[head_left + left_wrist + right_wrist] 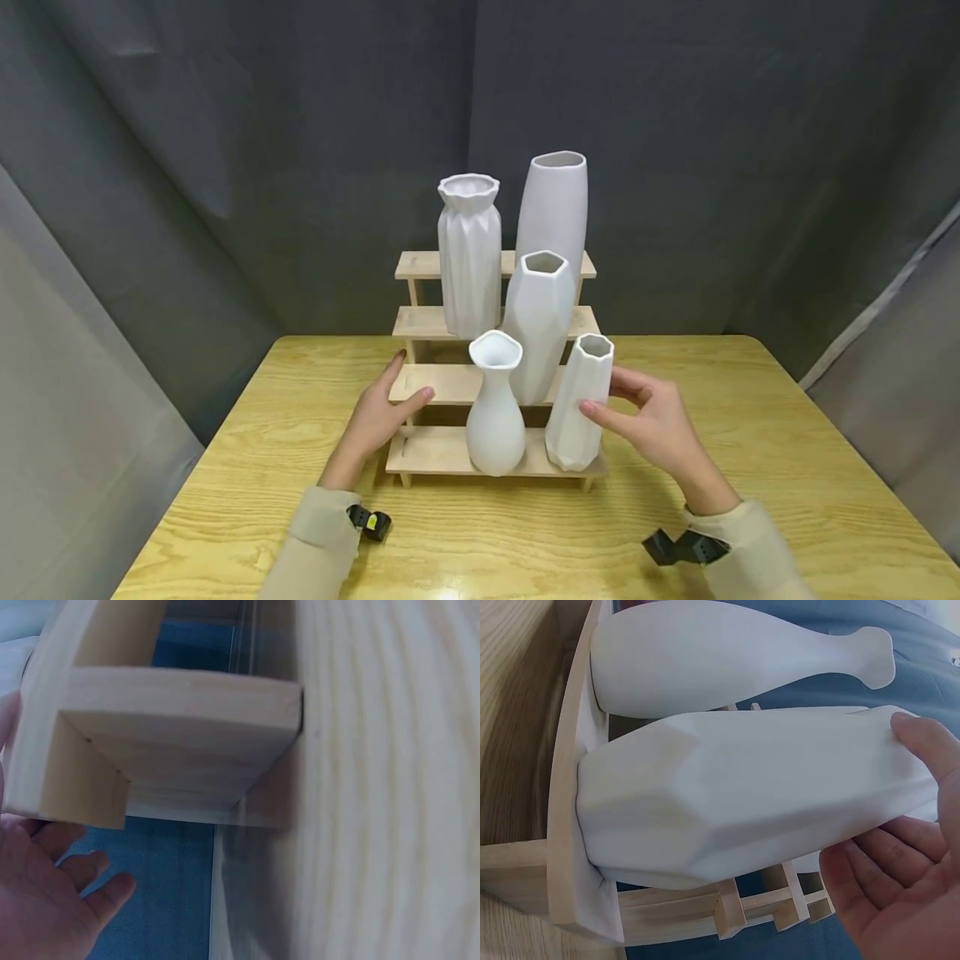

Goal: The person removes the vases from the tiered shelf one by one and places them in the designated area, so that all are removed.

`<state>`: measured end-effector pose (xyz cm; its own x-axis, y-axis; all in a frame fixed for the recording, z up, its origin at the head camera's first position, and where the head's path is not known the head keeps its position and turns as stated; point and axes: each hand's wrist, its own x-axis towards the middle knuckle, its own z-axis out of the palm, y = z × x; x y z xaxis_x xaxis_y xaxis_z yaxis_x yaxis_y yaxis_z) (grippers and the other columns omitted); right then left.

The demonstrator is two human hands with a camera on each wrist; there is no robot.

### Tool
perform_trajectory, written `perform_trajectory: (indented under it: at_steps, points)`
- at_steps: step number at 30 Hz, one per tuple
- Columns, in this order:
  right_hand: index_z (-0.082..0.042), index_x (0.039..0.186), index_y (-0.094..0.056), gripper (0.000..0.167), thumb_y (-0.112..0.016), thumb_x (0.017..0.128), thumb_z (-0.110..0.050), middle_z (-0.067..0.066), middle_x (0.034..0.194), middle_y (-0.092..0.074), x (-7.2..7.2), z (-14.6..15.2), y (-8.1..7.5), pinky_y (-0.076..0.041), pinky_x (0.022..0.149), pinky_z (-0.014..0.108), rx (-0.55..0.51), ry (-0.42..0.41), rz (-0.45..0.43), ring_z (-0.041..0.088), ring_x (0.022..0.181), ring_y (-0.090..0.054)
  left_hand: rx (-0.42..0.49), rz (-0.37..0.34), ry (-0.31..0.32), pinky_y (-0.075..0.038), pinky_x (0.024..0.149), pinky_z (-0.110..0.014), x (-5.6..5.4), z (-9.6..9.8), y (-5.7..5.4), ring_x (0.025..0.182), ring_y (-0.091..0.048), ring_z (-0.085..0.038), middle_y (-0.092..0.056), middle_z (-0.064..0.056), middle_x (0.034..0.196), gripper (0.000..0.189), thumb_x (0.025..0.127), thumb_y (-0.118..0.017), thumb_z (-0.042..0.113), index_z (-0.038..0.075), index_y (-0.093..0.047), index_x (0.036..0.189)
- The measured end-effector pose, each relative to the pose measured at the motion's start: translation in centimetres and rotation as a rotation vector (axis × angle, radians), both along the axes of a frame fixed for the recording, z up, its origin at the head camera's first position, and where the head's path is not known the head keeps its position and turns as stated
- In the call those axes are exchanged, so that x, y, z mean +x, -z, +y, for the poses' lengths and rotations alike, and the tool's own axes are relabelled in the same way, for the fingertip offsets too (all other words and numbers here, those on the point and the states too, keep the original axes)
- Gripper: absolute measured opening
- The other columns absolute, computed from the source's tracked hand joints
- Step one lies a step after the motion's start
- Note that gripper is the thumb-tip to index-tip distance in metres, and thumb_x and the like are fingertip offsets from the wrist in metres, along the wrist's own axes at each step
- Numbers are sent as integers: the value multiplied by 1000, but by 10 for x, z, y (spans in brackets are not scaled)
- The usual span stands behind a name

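A faceted white vase (579, 408) with a narrow top stands at the right end of the lowest step, leaning slightly right. My right hand (654, 421) holds it near its upper part, thumb in front and fingers behind. A bulb-shaped white vase (497, 429) with a flared mouth stands left of it on the same step. At the left side of the wooden tiered stand (431, 452), my left hand (375, 417) rests with its thumb on the second step from the bottom. Its fingers are spread along the stand's side, loosely bent in the left wrist view.
A pentagonal-mouthed white vase (538, 329) stands on the second step from the bottom. Behind are a pleated white vase (470, 258) on the third step and a tall smooth vase (553, 204). The stand sits on a wooden table (510, 542) before grey curtains (337, 167).
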<state>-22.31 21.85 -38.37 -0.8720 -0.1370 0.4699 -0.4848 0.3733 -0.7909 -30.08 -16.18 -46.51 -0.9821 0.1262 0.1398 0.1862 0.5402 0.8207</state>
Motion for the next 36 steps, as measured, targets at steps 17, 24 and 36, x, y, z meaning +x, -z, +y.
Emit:
perform_trajectory:
  at_steps: [17, 24, 36]
  points:
    - [7, 117, -68, 44, -85, 78, -6, 19, 104, -71, 3, 6, -2, -57, 75, 25, -52, 40, -29, 12, 88, -71, 9, 6, -3, -27, 113, -53, 2, 1, -4, 146, -21, -30, -17, -4, 163, 103, 81, -64, 71, 21, -19, 160]
    - [9, 118, -67, 44, -83, 78, -3, 22, 107, -70, 4, 12, -6, -57, 75, 26, -67, 35, -7, 11, 89, -71, -7, -1, -15, -29, 111, -56, 0, -1, -3, 145, -23, -33, -18, -6, 163, 103, 80, -63, 73, 24, -18, 160]
    - [9, 119, -67, 44, -83, 78, 0, 7, 104, -72, 9, 31, -8, -58, 72, 25, -49, 63, 7, 11, 87, -71, 8, -7, -3, -27, 113, -54, 1, 0, -3, 146, -22, -32, -17, -4, 162, 103, 80, -64, 72, 25, -19, 159]
